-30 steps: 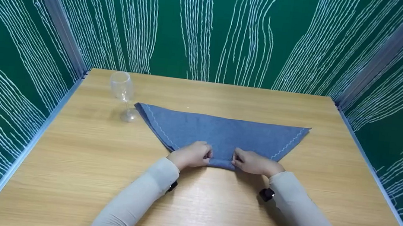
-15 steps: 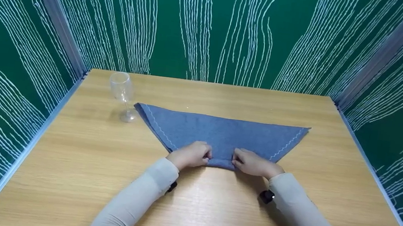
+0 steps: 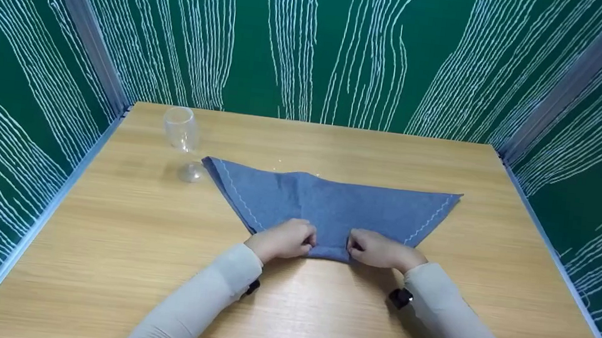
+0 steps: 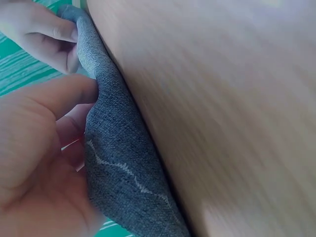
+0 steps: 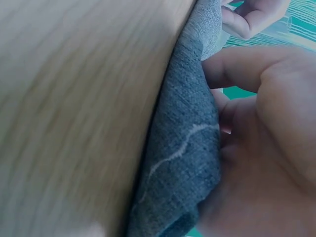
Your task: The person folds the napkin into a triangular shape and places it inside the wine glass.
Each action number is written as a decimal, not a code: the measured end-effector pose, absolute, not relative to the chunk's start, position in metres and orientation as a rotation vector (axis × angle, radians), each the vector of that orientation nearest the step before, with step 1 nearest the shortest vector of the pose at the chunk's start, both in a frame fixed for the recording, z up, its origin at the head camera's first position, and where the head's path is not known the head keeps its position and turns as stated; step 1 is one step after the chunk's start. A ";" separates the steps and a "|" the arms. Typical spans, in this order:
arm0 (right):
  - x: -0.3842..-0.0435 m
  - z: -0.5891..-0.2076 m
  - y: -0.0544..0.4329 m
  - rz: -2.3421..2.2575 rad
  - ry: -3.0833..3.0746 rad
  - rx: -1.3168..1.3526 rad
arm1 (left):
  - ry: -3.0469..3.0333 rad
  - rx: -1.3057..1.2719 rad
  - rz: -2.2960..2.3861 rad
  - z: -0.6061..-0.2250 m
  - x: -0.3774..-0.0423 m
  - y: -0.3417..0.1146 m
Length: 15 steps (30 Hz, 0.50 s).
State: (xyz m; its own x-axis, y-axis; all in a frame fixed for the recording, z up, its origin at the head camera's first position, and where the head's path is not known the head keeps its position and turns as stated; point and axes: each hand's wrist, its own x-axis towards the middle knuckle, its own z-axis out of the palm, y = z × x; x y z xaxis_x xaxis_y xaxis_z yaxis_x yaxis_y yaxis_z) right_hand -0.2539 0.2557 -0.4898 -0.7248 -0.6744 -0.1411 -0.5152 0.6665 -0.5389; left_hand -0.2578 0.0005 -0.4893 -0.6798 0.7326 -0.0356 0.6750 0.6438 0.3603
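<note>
A blue-grey cloth (image 3: 325,205) with pale zigzag stitching lies across the middle of the table, wide at the far side and narrower near me. Its near edge is turned over into a thick fold. My left hand (image 3: 285,239) pinches this fold left of centre, thumb against the cloth in the left wrist view. A short span to the right, my right hand (image 3: 382,250) pinches the same fold, with curled fingers behind it. Both wrist views show the rolled cloth (image 4: 123,148) close along the table surface, with stitching on its outer side.
A clear stemmed glass (image 3: 181,134) stands upright at the back left, near the cloth's left corner. Green walls (image 3: 336,49) with white wavy lines enclose the wooden table (image 3: 286,313) at the back and both sides.
Both hands have drawn the folded near edge slightly toward me, still pinching it. The cloth's far edge has shifted nearer, with a small raised crease at its middle. The glass stays put.
</note>
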 end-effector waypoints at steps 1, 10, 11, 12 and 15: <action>-0.253 -0.490 0.256 -0.684 2.546 -0.949 | 2.685 1.174 0.472 -0.489 -0.256 0.001; -0.250 -0.489 0.257 -0.678 2.480 -0.901 | 2.674 1.216 0.444 -0.485 -0.245 0.001; -0.250 -0.489 0.257 -0.683 2.475 -0.901 | 2.677 1.216 0.434 -0.485 -0.244 0.001; -0.250 -0.488 0.257 -0.681 2.474 -0.900 | 2.685 1.218 0.422 -0.484 -0.244 0.001; -0.250 -0.488 0.258 -0.684 2.477 -0.899 | 2.743 1.241 0.358 -0.482 -0.241 0.001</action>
